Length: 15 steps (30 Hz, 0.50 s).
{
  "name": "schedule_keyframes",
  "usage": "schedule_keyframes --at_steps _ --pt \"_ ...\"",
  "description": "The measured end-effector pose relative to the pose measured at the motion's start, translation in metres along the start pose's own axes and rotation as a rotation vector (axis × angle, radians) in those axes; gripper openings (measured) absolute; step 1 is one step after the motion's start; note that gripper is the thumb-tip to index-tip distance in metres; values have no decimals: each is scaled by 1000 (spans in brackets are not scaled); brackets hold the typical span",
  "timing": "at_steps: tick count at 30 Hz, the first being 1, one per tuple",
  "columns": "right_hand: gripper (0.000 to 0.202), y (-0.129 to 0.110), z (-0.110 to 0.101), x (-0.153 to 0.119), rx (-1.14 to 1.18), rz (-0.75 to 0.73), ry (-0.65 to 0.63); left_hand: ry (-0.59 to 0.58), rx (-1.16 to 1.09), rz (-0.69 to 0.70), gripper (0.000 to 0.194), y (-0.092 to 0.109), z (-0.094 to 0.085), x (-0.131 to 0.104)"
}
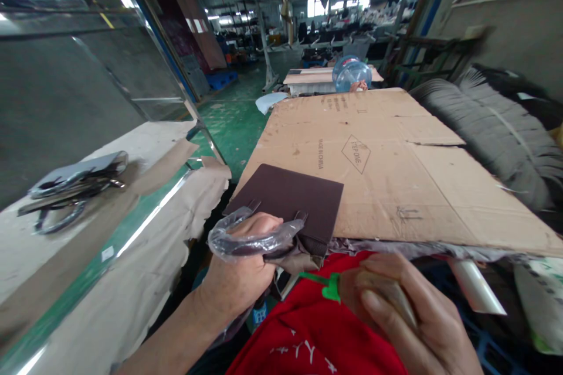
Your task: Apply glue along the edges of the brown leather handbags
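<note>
A dark brown flat bag [291, 193] lies on the near left edge of the cardboard-covered table [396, 170]. Its looped handle [255, 244] is wrapped in clear plastic. My left hand [240, 272] reaches through the loop, fingers curled round the handle and the bag's near edge. Low on the right, my right hand [409, 304] is closed round the wooden handle of a tool [382, 293]. A bright green piece [332, 287] with a thin green tip sits at the tool's end and points left toward the bag's underside.
On the left stands a paper-covered table [162, 240] with a grey bag and handles [79, 179] on it. A clear blue water bottle [352, 74] lies beyond the cardboard. Stacked grey material [497, 123] is at the right. A metal frame rises at the left.
</note>
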State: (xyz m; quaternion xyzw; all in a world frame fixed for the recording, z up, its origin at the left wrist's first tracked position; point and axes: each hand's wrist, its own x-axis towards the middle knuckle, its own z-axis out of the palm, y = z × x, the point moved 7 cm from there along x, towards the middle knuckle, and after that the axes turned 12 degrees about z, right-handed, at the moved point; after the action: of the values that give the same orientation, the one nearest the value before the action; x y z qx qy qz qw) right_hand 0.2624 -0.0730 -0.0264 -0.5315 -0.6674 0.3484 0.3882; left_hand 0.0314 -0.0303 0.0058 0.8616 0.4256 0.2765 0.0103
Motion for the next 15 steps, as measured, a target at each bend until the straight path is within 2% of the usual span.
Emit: schedule_keyframes --at_steps 2,6,11,15 --pt "10 -1 5 -1 34 9 -54 3 15 5 17 1 0 0" --pt "8 -1 3 -2 38 18 25 3 11 11 18 1 1 2" --pt "9 -2 7 -2 73 37 -74 2 2 4 22 -2 2 3" --pt "11 11 -2 -2 82 88 72 -4 -20 -13 29 -3 2 1"
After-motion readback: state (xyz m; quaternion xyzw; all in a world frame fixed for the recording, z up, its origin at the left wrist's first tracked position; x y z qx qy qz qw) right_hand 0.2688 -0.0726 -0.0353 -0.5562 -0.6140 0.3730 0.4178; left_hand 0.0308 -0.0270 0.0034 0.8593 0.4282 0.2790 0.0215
